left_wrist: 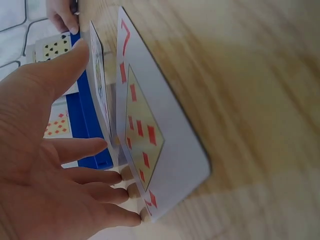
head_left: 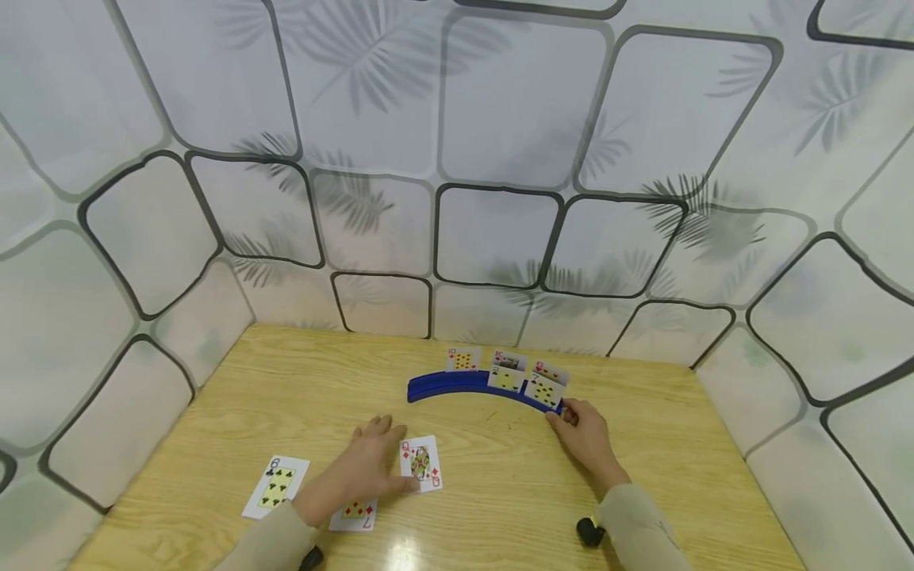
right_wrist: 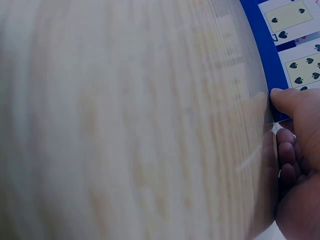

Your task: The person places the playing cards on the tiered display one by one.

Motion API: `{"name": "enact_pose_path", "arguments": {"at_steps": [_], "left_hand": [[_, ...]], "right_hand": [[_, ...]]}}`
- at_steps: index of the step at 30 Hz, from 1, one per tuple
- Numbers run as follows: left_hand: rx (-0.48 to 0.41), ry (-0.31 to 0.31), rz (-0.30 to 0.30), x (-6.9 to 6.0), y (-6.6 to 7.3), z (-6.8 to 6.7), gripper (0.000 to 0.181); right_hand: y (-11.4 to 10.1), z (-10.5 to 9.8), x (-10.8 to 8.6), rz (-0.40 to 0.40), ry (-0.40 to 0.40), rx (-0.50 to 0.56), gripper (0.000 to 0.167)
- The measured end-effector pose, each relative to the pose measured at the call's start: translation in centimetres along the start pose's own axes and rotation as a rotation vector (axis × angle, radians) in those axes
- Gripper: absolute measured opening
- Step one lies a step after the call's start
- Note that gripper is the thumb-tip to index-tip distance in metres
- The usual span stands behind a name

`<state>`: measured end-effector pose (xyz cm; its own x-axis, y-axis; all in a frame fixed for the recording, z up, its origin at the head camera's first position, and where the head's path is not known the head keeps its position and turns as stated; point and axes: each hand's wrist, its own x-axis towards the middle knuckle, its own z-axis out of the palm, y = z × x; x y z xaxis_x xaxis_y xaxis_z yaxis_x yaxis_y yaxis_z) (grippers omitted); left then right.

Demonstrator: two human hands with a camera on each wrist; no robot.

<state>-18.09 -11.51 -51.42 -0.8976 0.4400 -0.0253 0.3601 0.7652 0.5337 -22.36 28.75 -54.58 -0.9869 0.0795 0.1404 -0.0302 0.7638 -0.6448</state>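
A curved blue card holder [head_left: 450, 385] stands toward the back of the table. My right hand [head_left: 587, 441] grips its right end, thumb in front and the other fingers curled behind. Nearest that hand in the holder is a seven of spades [head_left: 544, 392]. My left hand [head_left: 367, 464] is spread low over the table, fingers extended and holding nothing. Its thumb lies over the lower edge of a queen of diamonds [head_left: 421, 458]; whether it presses the card, I cannot tell. Partly under that hand lies a seven of diamonds [left_wrist: 145, 135].
Left of the left arm lies a six of clubs [head_left: 277, 485]. The holder also bears a two of spades [head_left: 506, 379], a ten of diamonds [head_left: 463, 359], a king [head_left: 509, 360] and another red card [head_left: 551, 372]. Patterned fabric walls [head_left: 378, 230] border the wooden table [head_left: 500, 515].
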Motion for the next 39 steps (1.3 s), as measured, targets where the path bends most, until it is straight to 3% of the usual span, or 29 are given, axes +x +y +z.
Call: {"name": "enact_pose_path", "arguments": {"at_steps": [8,27,39], "left_hand": [[0.021,-0.017,0.003,-0.47,0.31,0.05,0.110],[-0.054,0.029,-0.002,-0.41,0.33,0.15,0.091],[-0.087,0.027,-0.025,-0.33,0.61,0.31,0.088]], "right_hand": [[-0.08,-0.05,0.00,-0.013,-0.002,0.005,0.034],[0.10,0.17,0.18,-0.045,0.041,0.012,0.030],[0.42,0.18,0.25,-0.013,0.006,0.014,0.033]]}}
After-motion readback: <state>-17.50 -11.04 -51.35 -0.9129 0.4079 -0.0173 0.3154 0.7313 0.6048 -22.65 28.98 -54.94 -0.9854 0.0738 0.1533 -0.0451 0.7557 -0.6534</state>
